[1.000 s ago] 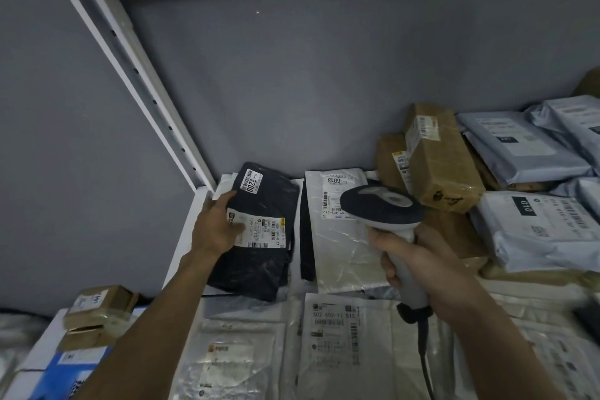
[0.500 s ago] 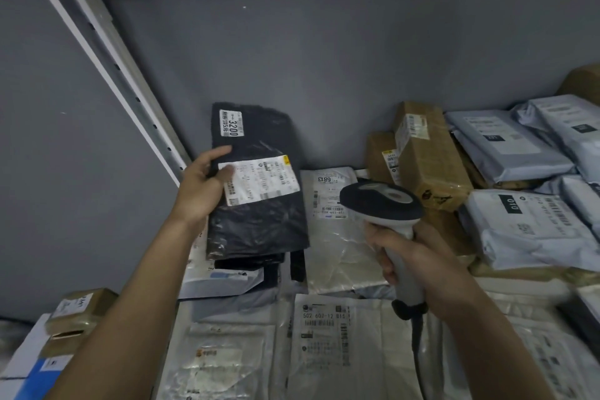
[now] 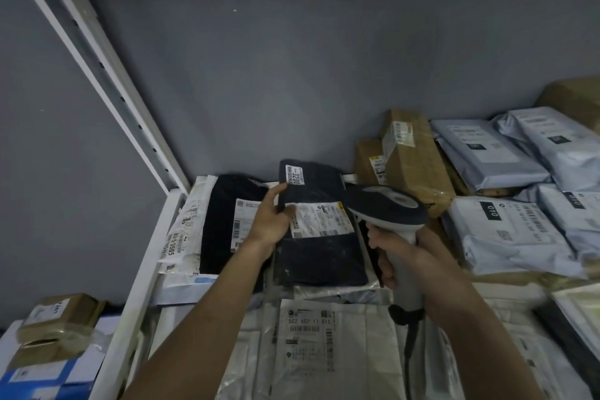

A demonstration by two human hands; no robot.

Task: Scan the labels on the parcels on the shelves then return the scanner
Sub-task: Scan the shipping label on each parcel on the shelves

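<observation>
My left hand (image 3: pixel 271 221) grips the left edge of a black parcel (image 3: pixel 319 253) marked 3200, thumb on its white label (image 3: pixel 319 219). The parcel lies over the silver mailer in the middle of the shelf. My right hand (image 3: pixel 404 253) holds the handle of the grey and black scanner (image 3: pixel 386 206), whose head hangs over the parcel's right edge, just right of the label. Left of it lies a second black parcel (image 3: pixel 220 224) with its own label, on top of a white mailer (image 3: pixel 181 230).
Brown boxes (image 3: pixel 412 156) stand at the back. Pale blue mailers (image 3: pixel 506 227) are piled at the right. White and silver mailers (image 3: pixel 311 334) cover the shelf front. A white upright post (image 3: pixel 107 81) rises at the left. Small boxes (image 3: pixel 55 318) sit lower left.
My left hand lifted the black 3200 parcel off the left pile, then carried it right and laid it down beside the scanner. A second black parcel is now uncovered at the left.
</observation>
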